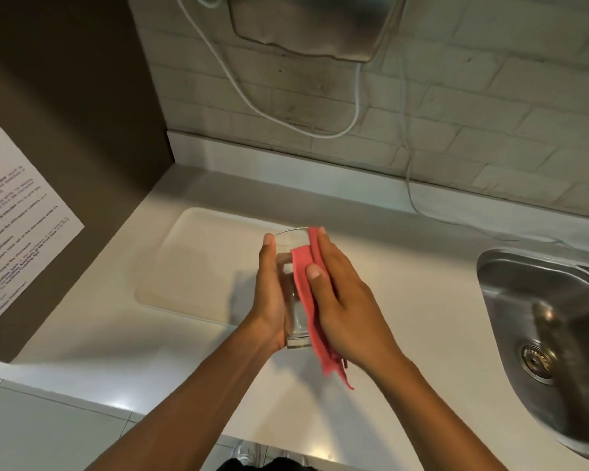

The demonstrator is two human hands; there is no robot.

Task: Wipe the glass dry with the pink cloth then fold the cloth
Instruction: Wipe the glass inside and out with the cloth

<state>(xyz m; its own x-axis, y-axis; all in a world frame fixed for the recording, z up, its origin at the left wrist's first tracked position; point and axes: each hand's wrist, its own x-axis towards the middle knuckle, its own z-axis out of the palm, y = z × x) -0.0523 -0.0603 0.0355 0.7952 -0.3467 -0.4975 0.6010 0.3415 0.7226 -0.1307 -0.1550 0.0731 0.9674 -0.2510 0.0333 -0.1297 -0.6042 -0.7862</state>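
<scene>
A clear drinking glass (295,294) is held above the white counter, its mouth pointing away from me. My left hand (269,294) grips its left side, fingers wrapped behind it. The pink cloth (312,300) lies along the glass's right side, one edge folded over the rim. My right hand (344,300) presses the cloth flat against the glass, thumb on the cloth near the top. The cloth's loose end hangs below my right wrist.
A white tray (191,266) lies on the counter (422,300) just left of the hands. A steel sink (551,317) sits at the right. White cables hang on the brick wall behind, under a metal appliance (317,25). A printed notice (17,226) is on the brown panel at left.
</scene>
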